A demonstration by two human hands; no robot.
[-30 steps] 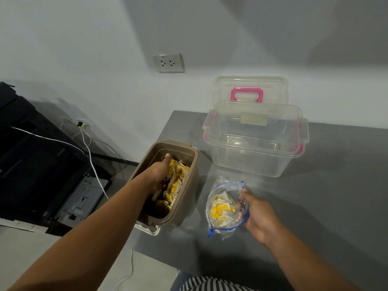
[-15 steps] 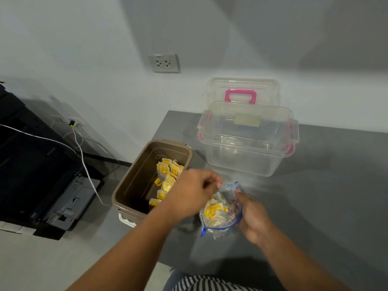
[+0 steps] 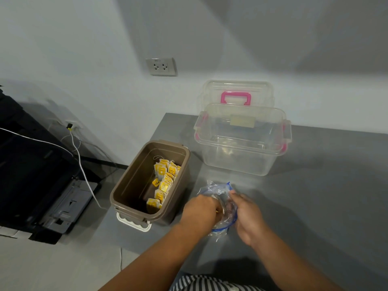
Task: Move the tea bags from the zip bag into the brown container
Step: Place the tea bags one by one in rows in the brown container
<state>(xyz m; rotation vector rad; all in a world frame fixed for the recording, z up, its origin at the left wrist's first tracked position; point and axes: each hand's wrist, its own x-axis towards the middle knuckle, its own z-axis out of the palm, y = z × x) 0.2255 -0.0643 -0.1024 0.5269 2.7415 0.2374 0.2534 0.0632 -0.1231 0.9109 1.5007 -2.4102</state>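
Grey table: clear storage box at back, open brown container at left edge. Zip bag just right of it, right hand gripping its rim. Left hand reaches inside, fingers hidden, grip can't tell. Yellow tea bags line container's right wall.

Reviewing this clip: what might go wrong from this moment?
The brown container sits at the table's left edge; a bump from the left hand might tip it off. The right hand grips the crumpled zip bag on one side, so its contents may spill as the left hand pulls out.
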